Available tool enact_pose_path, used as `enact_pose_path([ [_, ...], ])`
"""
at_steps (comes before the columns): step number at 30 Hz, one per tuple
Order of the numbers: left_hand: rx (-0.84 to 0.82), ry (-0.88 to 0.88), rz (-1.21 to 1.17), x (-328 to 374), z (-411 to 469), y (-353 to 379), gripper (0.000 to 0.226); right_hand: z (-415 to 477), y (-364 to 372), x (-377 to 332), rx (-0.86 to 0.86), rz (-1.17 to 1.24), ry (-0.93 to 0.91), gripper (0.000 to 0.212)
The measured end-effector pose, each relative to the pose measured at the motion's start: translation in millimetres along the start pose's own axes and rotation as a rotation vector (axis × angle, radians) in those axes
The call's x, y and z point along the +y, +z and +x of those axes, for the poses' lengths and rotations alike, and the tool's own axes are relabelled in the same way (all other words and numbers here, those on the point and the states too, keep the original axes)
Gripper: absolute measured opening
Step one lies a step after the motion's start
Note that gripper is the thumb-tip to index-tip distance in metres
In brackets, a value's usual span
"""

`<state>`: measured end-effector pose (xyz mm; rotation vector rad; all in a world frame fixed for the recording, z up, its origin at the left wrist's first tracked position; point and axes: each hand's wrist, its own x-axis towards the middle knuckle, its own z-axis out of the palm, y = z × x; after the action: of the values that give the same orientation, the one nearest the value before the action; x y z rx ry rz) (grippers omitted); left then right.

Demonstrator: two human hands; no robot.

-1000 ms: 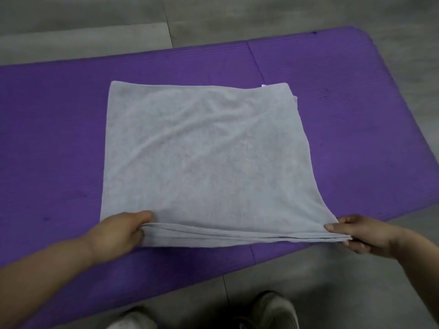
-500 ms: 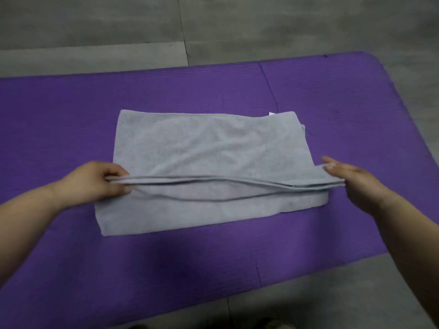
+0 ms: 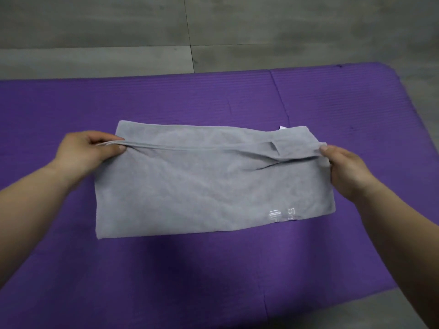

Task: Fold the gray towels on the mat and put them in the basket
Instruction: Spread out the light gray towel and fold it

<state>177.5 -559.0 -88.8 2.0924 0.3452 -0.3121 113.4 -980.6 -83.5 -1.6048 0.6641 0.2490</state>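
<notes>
A gray towel [image 3: 190, 186] lies on the purple mat [image 3: 213, 269], doubled over with its fold toward me and white lettering near its lower right corner. My left hand [image 3: 88, 153] pinches the layered far edge at its left end. My right hand [image 3: 346, 167] pinches the same edge at the right end. The held edge is stretched between the hands, just short of the towel's far edge. A small white tag sticks out at the far right corner. No basket is in view.
The mat covers most of the view, with a seam running front to back right of centre. Gray floor tiles [image 3: 118, 32] lie beyond it, and at the near right corner.
Both hands carried the near edge of the towel away from me, over the rest of it, almost to the far edge. The towel now shows half its former depth.
</notes>
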Motion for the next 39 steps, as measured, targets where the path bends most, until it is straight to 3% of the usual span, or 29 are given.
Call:
enact_pose_path([
  [2, 0.037, 0.037, 0.009, 7, 13, 0, 0.032, 7, 3, -5, 0.035, 0.109, 0.025, 0.04],
  [4, 0.109, 0.048, 0.003, 13, 26, 1, 0.032, 14, 5, -11, 0.059, 0.137, 0.056, 0.034],
  [7, 0.152, -0.022, -0.035, 14, 40, 3, 0.038, 21, 9, -14, 0.088, -0.018, 0.081, 0.021],
  [10, 0.128, -0.107, 0.076, 1, 35, 10, 0.057, 28, 14, -6, 0.258, -0.218, 0.148, 0.053],
  [11, 0.121, -0.118, 0.087, -5, 31, 12, 0.058, 30, 15, -4, 0.316, -0.264, 0.158, 0.05],
  [14, 0.126, -0.164, 0.136, -20, 23, 16, 0.051, 29, 20, -1, 0.407, -0.402, 0.112, 0.006],
  [18, 0.118, -0.171, 0.226, -24, 19, 17, 0.042, 23, 19, 6, 0.464, -0.407, 0.115, 0.01],
  [21, 0.136, -0.158, 0.264, -20, 14, 22, 0.036, 22, 20, 7, 0.47, -0.463, 0.174, 0.03],
  [27, 0.096, -0.243, 0.305, -15, 10, 25, 0.051, 11, 23, 17, 0.548, -0.733, 0.14, 0.056],
  [29, 0.057, -0.263, 0.352, -17, 9, 23, 0.044, 0, 26, 24, 0.602, -0.804, 0.148, 0.063],
  [31, 0.0, -0.244, 0.398, -18, 5, 20, 0.03, -14, 30, 31, 0.67, -0.924, -0.019, 0.067],
  [33, -0.04, -0.231, 0.369, -20, 0, 15, 0.022, -30, 39, 39, 0.508, -1.154, -0.368, 0.064],
  [35, -0.058, -0.241, 0.276, -25, -8, 4, 0.024, -40, 52, 47, 0.218, -1.401, -0.6, 0.054],
  [37, -0.054, -0.289, 0.163, -35, -18, -13, 0.031, -47, 74, 47, -0.011, -1.571, -0.534, 0.052],
  [39, -0.058, -0.357, 0.04, -44, -34, -29, 0.029, -46, 90, 43, -0.164, -1.587, -0.292, 0.058],
])
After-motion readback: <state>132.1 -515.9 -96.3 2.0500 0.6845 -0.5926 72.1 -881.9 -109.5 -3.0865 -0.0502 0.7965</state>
